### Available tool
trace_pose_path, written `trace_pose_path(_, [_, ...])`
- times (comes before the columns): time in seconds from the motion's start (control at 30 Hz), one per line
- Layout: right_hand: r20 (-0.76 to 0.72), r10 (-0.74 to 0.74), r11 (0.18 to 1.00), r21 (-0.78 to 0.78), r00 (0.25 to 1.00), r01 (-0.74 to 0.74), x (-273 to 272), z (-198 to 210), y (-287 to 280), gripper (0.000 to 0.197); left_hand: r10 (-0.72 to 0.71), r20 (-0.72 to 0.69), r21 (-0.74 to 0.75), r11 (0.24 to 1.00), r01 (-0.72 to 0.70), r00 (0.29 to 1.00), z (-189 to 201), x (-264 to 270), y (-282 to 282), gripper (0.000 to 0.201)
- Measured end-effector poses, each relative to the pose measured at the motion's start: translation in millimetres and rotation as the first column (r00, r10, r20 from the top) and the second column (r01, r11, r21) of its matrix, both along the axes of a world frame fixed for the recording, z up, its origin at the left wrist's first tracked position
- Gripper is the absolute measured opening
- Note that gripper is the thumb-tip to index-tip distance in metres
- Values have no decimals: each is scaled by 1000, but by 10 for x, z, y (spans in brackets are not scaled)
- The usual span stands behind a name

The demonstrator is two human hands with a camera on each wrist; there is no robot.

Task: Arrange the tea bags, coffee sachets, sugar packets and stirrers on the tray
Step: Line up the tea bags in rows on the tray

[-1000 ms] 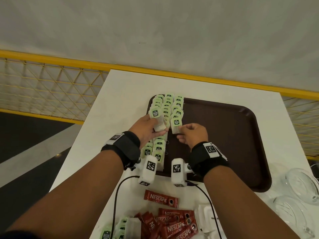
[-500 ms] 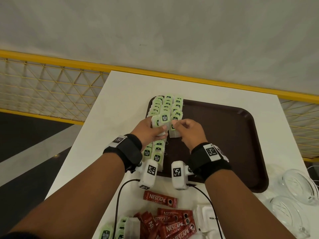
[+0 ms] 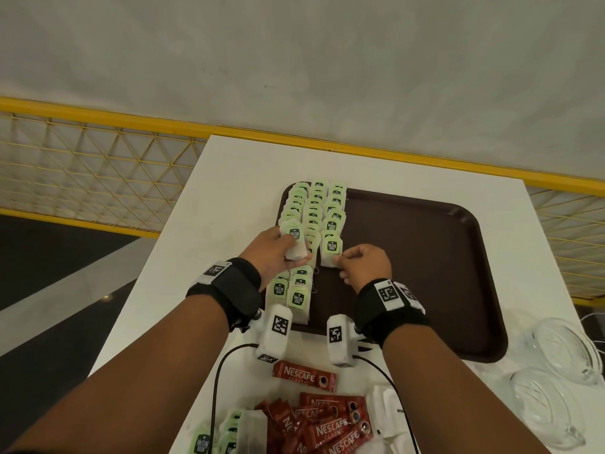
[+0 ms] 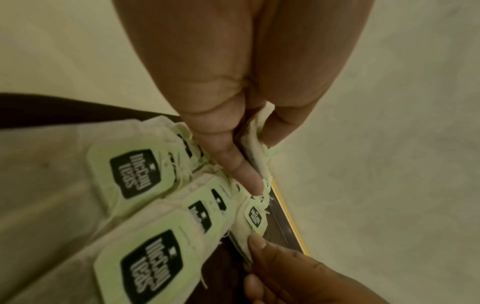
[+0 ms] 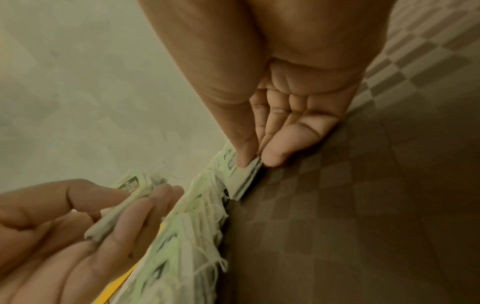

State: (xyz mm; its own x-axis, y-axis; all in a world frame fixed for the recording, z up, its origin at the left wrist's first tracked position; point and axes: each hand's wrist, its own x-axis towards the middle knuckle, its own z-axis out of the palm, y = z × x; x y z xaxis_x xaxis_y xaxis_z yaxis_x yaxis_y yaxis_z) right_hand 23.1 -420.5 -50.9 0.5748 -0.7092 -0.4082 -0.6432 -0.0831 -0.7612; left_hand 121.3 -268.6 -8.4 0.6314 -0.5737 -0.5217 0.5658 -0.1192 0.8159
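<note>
A brown tray (image 3: 425, 257) lies on the white table. Three rows of green-tagged tea bags (image 3: 314, 204) fill its left part. My left hand (image 3: 288, 257) holds a small bunch of tea bags (image 3: 294, 244) over the left row; the left wrist view shows thumb and fingers pinching the bunch (image 4: 255, 139). My right hand (image 3: 339, 260) pinches the near end of one tea bag (image 3: 330, 250) at the front of the right row, also seen as the tea bag (image 5: 244, 174) in the right wrist view. Red coffee sachets (image 3: 327, 427), white sugar packets (image 3: 389, 411) and loose tea bags (image 3: 229, 434) lie near me.
One coffee sachet (image 3: 304, 376) lies apart just before the tray's near rim. Two clear glass dishes (image 3: 563, 355) stand at the right table edge. A yellow mesh railing (image 3: 98, 165) runs behind the table. The tray's right part is bare.
Both hands have drawn back a little toward me along the rows, each still holding its tea bags. The rows on the tray look the same.
</note>
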Motion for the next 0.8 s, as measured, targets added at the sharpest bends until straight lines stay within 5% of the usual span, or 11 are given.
trace_pose_path(0.33, [-61, 56, 971, -228, 997, -68, 208, 79, -15, 31, 14, -28, -13, 1000, -14, 1000, -1, 22, 81, 30])
trace_pose_path(0.7, [15, 137, 970, -204, 990, -131, 368, 200, -38, 32, 38, -111, -43, 998, -43, 993, -9, 49, 91, 32])
trace_pose_path(0.8, [53, 106, 976, -197, 993, -94, 292, 250, -67, 29, -16, -41, -40, 999, 15, 999, -22, 42, 100, 27])
